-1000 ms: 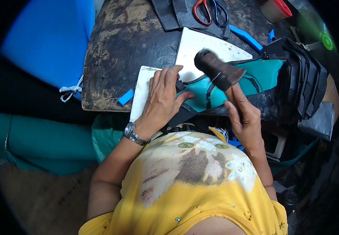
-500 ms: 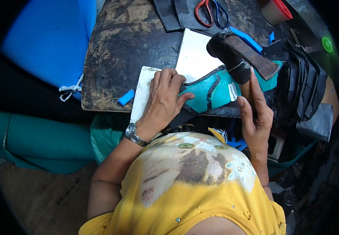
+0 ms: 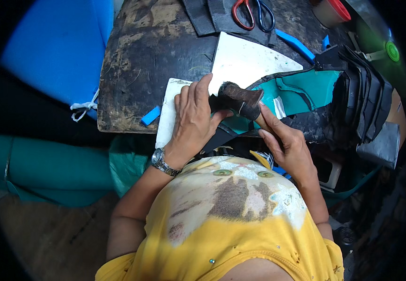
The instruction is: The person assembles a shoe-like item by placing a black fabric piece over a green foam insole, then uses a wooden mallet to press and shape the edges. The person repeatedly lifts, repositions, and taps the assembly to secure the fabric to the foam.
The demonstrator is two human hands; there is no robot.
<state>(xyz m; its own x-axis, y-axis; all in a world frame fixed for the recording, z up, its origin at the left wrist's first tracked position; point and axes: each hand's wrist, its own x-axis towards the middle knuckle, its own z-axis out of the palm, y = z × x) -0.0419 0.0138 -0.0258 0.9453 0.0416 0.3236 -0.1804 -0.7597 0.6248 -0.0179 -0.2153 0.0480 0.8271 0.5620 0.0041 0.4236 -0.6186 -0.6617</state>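
My left hand [image 3: 194, 117] lies flat, pressing a teal and black piece of material [image 3: 301, 89] down on a white board [image 3: 167, 112] at the near edge of the worn dark table [image 3: 142, 51]. A metal watch sits on that wrist. My right hand [image 3: 285, 143] grips the handle of a dark-headed hammer [image 3: 240, 99]. The hammer head rests on the teal piece right beside my left fingertips.
A larger white sheet [image 3: 245, 58] lies behind the teal piece. Red and blue scissors [image 3: 254, 11] lie on dark strips at the table's far edge. A stack of black cut pieces [image 3: 367, 93] stands at right. Blue scraps [image 3: 150, 115] and a blue cushion [image 3: 53, 47] lie at left.
The hammer was raised to the right half a second ago; it has come down left onto the teal piece by my left fingers. My left hand has stayed in place.
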